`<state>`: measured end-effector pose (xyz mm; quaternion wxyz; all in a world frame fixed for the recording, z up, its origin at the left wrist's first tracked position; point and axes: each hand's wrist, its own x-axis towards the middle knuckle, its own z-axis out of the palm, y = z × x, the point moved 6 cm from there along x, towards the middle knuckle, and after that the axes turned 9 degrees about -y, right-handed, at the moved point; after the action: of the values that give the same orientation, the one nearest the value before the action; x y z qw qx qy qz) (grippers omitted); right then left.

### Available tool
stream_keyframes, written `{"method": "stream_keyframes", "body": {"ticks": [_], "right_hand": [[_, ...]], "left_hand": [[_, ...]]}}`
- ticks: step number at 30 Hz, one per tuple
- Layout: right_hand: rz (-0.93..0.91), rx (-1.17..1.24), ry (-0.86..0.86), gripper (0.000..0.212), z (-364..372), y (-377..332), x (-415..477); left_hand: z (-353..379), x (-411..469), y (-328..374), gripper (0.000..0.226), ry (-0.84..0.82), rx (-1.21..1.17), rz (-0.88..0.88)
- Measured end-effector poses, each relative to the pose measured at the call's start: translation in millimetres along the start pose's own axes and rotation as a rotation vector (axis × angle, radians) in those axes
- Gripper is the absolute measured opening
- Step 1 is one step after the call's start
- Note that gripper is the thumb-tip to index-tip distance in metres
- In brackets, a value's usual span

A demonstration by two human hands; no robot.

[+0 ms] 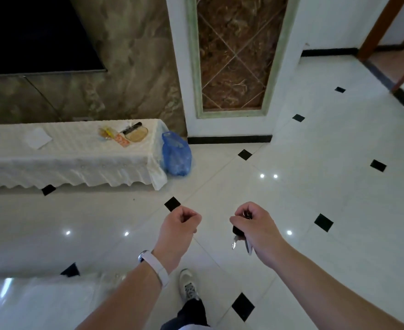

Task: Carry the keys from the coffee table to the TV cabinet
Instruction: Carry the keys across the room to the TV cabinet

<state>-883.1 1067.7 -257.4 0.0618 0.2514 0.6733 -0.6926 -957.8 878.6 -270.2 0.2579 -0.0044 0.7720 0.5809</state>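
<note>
My right hand (255,228) is closed around the keys (240,238); a black fob and silver blades hang below the fist, over the white tiled floor. My left hand (179,225) is a loose fist with nothing in it, a white watch band on its wrist. The TV cabinet (72,158), long, low and draped in a white cloth, stands against the marble wall at the upper left, well ahead and left of both hands. A dark TV screen (29,32) hangs above it.
On the cabinet's right end lie a glass dish (137,134), a black remote (132,128), small packets (115,136) and a white paper (38,138). A blue plastic bag (176,154) leans at its right corner. A glass table edge (41,303) is at the lower left. My foot (188,284) is on the floor.
</note>
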Motion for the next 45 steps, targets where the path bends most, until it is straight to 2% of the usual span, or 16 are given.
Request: {"method": "stream_keyframes", "body": {"ticks": [8, 19, 26, 34, 40, 45], "right_hand": [[0.047, -0.06, 0.044, 0.004, 78, -61, 112], [0.073, 0.034, -0.079, 0.008, 165, -122, 240], [0.145, 0.032, -0.162, 0.004, 200, -137, 338], [0.202, -0.022, -0.262, 0.011, 229, -183, 488], [0.176, -0.186, -0.328, 0.009, 244, -223, 571], [0.169, -0.196, -0.347, 0.007, 263, -242, 610]], "left_hand": [[-107, 117, 18, 0.006, 0.014, -0.121, -0.059], [-224, 206, 26, 0.008, 0.162, -0.177, -0.146], [-260, 281, 45, 0.014, 0.21, -0.149, -0.203], [-291, 392, 79, 0.015, 0.32, -0.113, -0.3], [-308, 468, 120, 0.016, 0.366, -0.089, -0.276], [-325, 511, 130, 0.015, 0.373, -0.136, -0.268]]}}
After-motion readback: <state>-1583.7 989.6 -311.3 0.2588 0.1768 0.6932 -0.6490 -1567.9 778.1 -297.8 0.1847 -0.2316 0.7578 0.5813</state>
